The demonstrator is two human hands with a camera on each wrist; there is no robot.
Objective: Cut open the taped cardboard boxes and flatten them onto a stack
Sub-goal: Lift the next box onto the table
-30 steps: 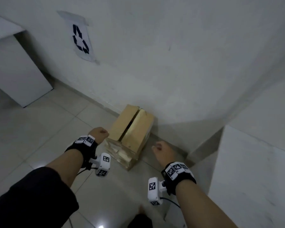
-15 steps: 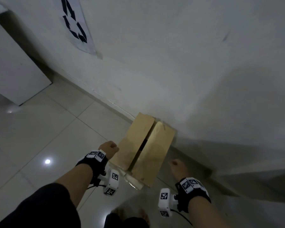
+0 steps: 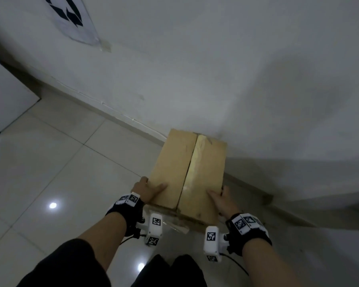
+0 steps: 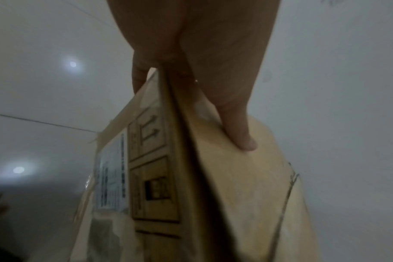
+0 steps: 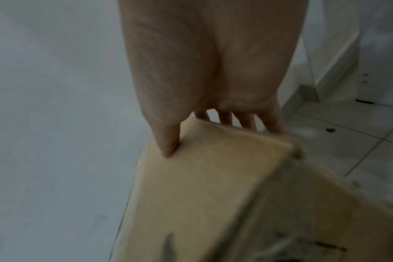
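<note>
Tan cardboard box (image 3: 187, 175) (flaps shut) beside wall.

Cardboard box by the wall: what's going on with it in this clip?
A person has taken hold of the cardboard box, which is beside the white wall over a tiled floor. The left hand grips its near left corner, thumb on top and fingers down the side. The right hand grips the near right corner the same way. The two top flaps lie closed, with a seam running between them. No cutting tool is in view, and the box is not yet flattened.
</note>
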